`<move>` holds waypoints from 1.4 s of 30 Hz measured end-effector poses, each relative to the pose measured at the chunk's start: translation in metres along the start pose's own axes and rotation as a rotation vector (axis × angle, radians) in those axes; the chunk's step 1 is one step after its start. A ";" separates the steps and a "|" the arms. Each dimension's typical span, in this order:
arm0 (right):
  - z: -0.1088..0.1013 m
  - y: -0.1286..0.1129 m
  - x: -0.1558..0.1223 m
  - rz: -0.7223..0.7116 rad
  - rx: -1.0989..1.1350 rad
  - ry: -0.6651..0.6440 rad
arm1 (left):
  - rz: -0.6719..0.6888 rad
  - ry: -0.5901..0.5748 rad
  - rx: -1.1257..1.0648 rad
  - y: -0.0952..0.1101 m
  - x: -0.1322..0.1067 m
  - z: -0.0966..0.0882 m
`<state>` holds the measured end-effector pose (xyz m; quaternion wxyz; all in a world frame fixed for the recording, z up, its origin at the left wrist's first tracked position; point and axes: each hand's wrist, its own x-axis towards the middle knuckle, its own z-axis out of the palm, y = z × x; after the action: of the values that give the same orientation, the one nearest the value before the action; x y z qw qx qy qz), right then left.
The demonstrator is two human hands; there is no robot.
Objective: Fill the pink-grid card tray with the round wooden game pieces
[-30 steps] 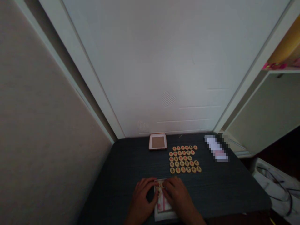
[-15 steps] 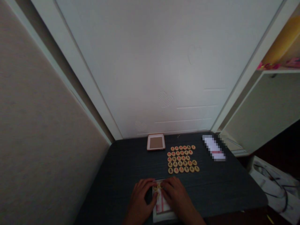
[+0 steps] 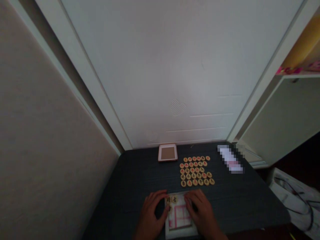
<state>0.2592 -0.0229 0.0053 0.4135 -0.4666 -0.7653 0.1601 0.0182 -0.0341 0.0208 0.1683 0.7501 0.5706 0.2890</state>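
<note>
At the table's [image 3: 125, 200] near edge, xiangqi pieces [image 3: 175, 199] were flanked in a white tray [image 3: 180, 235] by the left hand [image 3: 151, 211] and right hand [image 3: 201, 208], fingers narrowly curled — any grip could not be told — and might be dislodged by a brushing thumb.

I list: round pieces [image 3: 194, 175], matt, seemingly wood in this dim view; tabletop [image 3: 140, 183], matt, finely streaked; back panel [image 3: 160, 73], smooth, low sheen, embossed.

Round wooden pieces [image 3: 174, 199] with black characters lie face up at the far left of a white tray [image 3: 180, 232]
</note>
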 end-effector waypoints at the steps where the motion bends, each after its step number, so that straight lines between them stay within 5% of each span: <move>1: -0.004 0.004 -0.002 0.029 0.013 0.036 | -0.006 0.001 -0.006 0.002 0.001 -0.001; 9: -0.012 0.011 -0.006 0.130 0.108 0.017 | 0.037 -0.074 -0.094 0.031 0.028 -0.002; 21: -0.009 0.014 -0.009 0.123 0.093 -0.096 | 0.062 -0.107 0.026 0.039 0.028 0.005; 34: -0.006 0.014 -0.010 0.146 0.068 -0.073 | 0.058 -0.055 0.022 0.034 0.029 0.002; 42: -0.003 0.018 -0.010 0.146 0.072 -0.084 | 0.029 0.041 -0.039 0.001 0.012 0.007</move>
<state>0.2740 -0.0230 -0.0089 0.3847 -0.4986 -0.7398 0.2368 0.0260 -0.0221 0.0190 0.1672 0.7486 0.5573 0.3178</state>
